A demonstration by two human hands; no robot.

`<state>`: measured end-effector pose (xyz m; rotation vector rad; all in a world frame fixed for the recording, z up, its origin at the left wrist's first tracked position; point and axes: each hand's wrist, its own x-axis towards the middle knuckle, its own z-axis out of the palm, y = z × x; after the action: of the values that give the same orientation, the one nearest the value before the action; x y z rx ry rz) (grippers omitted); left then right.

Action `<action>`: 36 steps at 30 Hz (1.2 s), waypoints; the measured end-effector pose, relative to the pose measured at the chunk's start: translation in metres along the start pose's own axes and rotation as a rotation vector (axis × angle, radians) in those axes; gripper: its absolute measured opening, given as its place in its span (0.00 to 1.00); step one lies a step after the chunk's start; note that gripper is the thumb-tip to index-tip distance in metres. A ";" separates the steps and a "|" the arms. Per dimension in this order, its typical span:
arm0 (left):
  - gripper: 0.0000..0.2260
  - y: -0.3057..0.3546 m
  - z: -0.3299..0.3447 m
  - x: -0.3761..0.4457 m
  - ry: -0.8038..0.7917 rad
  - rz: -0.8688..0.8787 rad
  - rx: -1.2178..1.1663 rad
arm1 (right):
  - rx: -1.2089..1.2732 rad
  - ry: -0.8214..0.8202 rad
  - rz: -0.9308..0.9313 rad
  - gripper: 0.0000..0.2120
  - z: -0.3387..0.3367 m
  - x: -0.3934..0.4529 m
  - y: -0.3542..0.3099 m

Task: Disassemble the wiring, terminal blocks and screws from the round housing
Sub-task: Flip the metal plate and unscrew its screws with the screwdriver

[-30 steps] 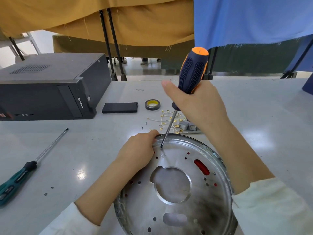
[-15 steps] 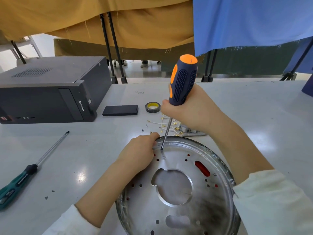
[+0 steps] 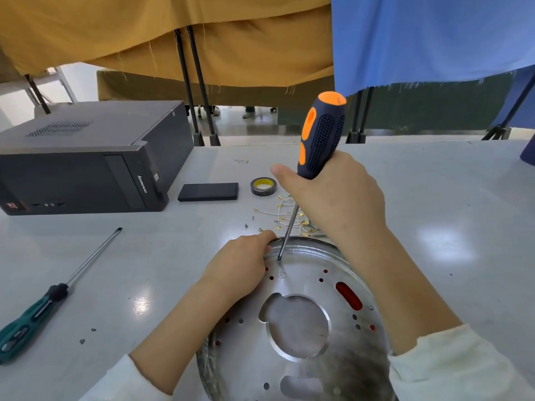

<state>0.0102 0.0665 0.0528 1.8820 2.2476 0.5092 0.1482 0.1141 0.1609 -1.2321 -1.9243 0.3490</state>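
Working from the biggest thing down, we start with the table (image 3: 434, 198), a pale, smooth, faintly glossy top. On it, close to us, lies the round housing (image 3: 304, 328): a shallow dish of bright pressed metal with a raised rim, a large cut-out in the middle, a red slot and many small punched holes. It looks thin and slippery, so we judge it will spin if it is not braced.

Our left hand (image 3: 240, 267) does that bracing, fingers curled together over the far-left rim, gripping it. Our right hand (image 3: 335, 195) wraps the screwdriver (image 3: 321, 140), fingers closed round the lower handle and the thumb stretched out to the left. The handle is fat, knobbly dark rubber with orange insets; the steel shaft is slim and leans slightly.

Its tip sits on a screw (image 3: 279, 259) just inside the rim, beside our left fingers. To do this well, we think the shaft should stand straighter over the head, with firm downward pressure before turning, so the tip does not slip out and skate toward those fingers.

Beyond the rim lies a tangle of thin white wires (image 3: 285, 212) with brass ends, already out. Two tiny loose screws (image 3: 249, 222) rest near them.
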 end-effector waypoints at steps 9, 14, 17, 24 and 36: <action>0.11 -0.002 0.002 0.001 -0.012 0.002 -0.008 | 0.193 -0.181 -0.036 0.17 -0.002 0.011 0.006; 0.13 -0.006 0.002 0.004 -0.029 0.014 -0.022 | 0.495 -0.633 -0.255 0.15 -0.015 0.018 0.006; 0.14 -0.006 0.002 0.003 -0.020 0.020 -0.026 | 0.441 -0.571 -0.221 0.16 -0.015 0.019 0.007; 0.14 -0.007 0.004 0.003 -0.011 0.033 -0.028 | 0.116 -0.219 -0.022 0.20 -0.017 0.012 0.009; 0.11 -0.006 0.002 0.003 -0.022 0.041 -0.030 | 0.374 -0.445 -0.233 0.15 -0.018 0.016 -0.003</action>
<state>0.0049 0.0689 0.0488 1.9130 2.1799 0.5231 0.1568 0.1231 0.1817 -0.7148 -2.2148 0.8716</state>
